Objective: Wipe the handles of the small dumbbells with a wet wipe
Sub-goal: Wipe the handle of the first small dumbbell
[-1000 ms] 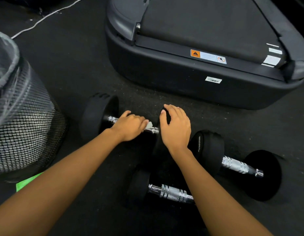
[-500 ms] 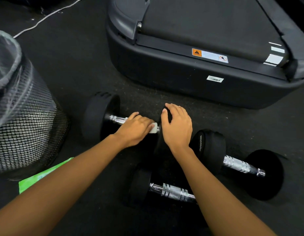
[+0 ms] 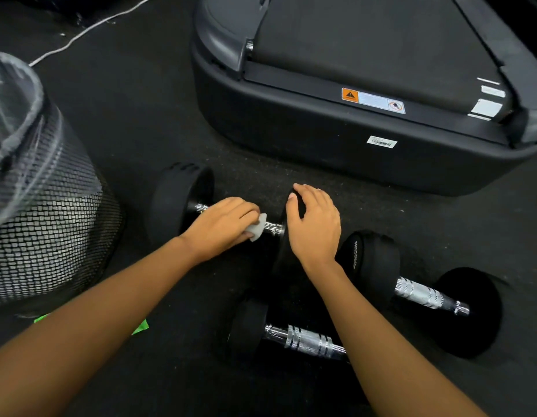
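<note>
Three black dumbbells with chrome handles lie on the dark floor. My left hand (image 3: 222, 225) is wrapped over the handle (image 3: 274, 228) of the far dumbbell (image 3: 178, 198), pressing a white wet wipe (image 3: 258, 228) against it. My right hand (image 3: 314, 225) rests on top of that dumbbell's right weight head, holding it still. A second dumbbell (image 3: 420, 294) lies to the right. The third dumbbell (image 3: 303, 340) lies nearest me, its right end hidden under my right forearm.
A black mesh bin (image 3: 41, 212) lined with clear plastic stands at the left. A green packet (image 3: 139, 326) lies on the floor beside it. The rear end of a treadmill (image 3: 336, 139) fills the top right. A white cable (image 3: 80, 34) crosses the top-left floor.
My left hand has slid along the handle, first right and then slightly back left, and the wipe now shows at my fingertips. My right hand has stayed on the weight head.
</note>
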A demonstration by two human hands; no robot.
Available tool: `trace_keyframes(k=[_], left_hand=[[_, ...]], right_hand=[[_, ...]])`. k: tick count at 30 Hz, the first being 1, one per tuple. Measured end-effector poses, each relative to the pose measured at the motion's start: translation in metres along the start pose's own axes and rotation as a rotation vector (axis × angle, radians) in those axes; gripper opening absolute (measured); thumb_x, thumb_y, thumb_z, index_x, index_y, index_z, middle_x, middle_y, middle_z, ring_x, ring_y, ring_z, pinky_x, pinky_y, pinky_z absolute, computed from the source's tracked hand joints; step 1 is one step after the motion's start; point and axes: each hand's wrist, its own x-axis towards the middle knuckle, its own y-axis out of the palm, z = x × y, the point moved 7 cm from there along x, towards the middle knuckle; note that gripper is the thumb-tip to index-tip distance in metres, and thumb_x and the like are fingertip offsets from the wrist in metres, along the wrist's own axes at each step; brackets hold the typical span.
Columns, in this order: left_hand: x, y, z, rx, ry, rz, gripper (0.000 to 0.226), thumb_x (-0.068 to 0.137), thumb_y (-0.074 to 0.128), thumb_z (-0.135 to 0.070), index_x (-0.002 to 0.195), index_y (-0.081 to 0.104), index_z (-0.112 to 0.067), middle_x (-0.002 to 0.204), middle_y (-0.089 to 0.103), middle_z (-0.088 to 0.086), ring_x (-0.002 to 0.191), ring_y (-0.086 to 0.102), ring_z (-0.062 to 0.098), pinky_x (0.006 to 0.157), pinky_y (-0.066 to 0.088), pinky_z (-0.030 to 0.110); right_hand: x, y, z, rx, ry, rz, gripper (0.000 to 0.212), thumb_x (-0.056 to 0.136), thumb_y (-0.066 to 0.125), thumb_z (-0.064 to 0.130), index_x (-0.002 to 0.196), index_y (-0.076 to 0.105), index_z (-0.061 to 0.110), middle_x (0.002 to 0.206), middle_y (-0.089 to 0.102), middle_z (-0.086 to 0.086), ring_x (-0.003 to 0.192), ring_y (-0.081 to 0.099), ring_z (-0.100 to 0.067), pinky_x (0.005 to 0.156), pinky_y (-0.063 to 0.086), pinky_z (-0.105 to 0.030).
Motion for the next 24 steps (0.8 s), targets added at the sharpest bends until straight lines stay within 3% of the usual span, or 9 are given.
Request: trace_keyframes(k=[5,7,11,14,16,18,21,24], left_hand=[[0.001,0.005,-0.002,0.032,-0.042,0.018,0.026,0.07,0.075,-0.013,0.092,0.063,-0.005,0.096,0.064,0.009,0.084,0.062,0.024,0.084,0.04,0.029],[0.003,0.006,-0.007,0.073,-0.054,0.011,0.018,0.079,0.062,-0.016,0.093,0.063,-0.006,0.097,0.063,0.008,0.085,0.061,0.023,0.083,0.044,0.031],[0.012,0.016,-0.018,0.079,-0.109,0.071,0.03,0.08,0.037,-0.02,0.092,0.061,-0.007,0.094,0.062,0.008,0.084,0.059,0.025,0.077,0.049,0.038],[0.023,0.019,-0.033,0.053,-0.095,0.093,0.019,0.076,0.046,-0.011,0.086,0.061,-0.005,0.085,0.061,0.011,0.077,0.06,0.027,0.072,0.052,0.04],[0.023,0.018,-0.033,0.01,-0.067,0.069,0.02,0.069,0.068,-0.005,0.089,0.062,-0.004,0.089,0.063,0.011,0.08,0.061,0.027,0.076,0.052,0.039],[0.016,0.015,-0.024,-0.033,-0.022,0.041,0.027,0.067,0.075,-0.007,0.091,0.064,-0.005,0.096,0.065,0.01,0.085,0.063,0.025,0.085,0.047,0.034],[0.009,0.012,-0.005,-0.018,-0.012,0.059,0.027,0.085,0.056,-0.026,0.101,0.066,-0.007,0.105,0.066,0.009,0.095,0.062,0.023,0.096,0.033,0.029],[0.01,0.016,0.017,-0.062,-0.226,0.195,0.04,0.096,0.037,-0.038,0.118,0.061,-0.013,0.117,0.064,0.004,0.11,0.056,0.017,0.106,0.023,0.028]], right_hand=[[0.001,-0.001,0.0,-0.012,0.01,0.002,0.036,0.096,0.042,0.033,0.124,0.059,0.017,0.127,0.059,0.002,0.127,0.044,-0.015,0.107,0.033,-0.037],[0.001,0.0,0.0,-0.012,0.018,0.006,0.036,0.096,0.042,0.033,0.124,0.058,0.018,0.128,0.058,0.002,0.128,0.043,-0.016,0.108,0.033,-0.038],[-0.001,0.0,0.001,-0.013,0.013,-0.001,0.036,0.095,0.042,0.033,0.123,0.059,0.018,0.128,0.059,0.001,0.127,0.044,-0.016,0.107,0.034,-0.038],[-0.001,-0.001,0.001,-0.018,0.013,-0.002,0.036,0.096,0.043,0.032,0.124,0.059,0.017,0.128,0.058,0.001,0.128,0.044,-0.016,0.108,0.034,-0.038],[-0.001,-0.001,0.001,-0.017,0.009,0.002,0.036,0.096,0.043,0.032,0.124,0.059,0.017,0.129,0.058,0.001,0.128,0.044,-0.016,0.108,0.034,-0.039],[-0.001,-0.001,0.001,-0.009,0.007,0.003,0.036,0.096,0.043,0.032,0.124,0.059,0.017,0.128,0.058,0.001,0.128,0.044,-0.016,0.107,0.034,-0.039],[-0.001,0.0,-0.001,0.001,0.01,-0.004,0.036,0.096,0.043,0.032,0.123,0.059,0.017,0.127,0.059,0.0,0.127,0.045,-0.017,0.107,0.035,-0.039],[0.0,0.001,0.0,0.008,0.008,-0.006,0.039,0.095,0.04,0.035,0.123,0.06,0.017,0.126,0.06,0.001,0.126,0.046,-0.017,0.106,0.036,-0.04]])
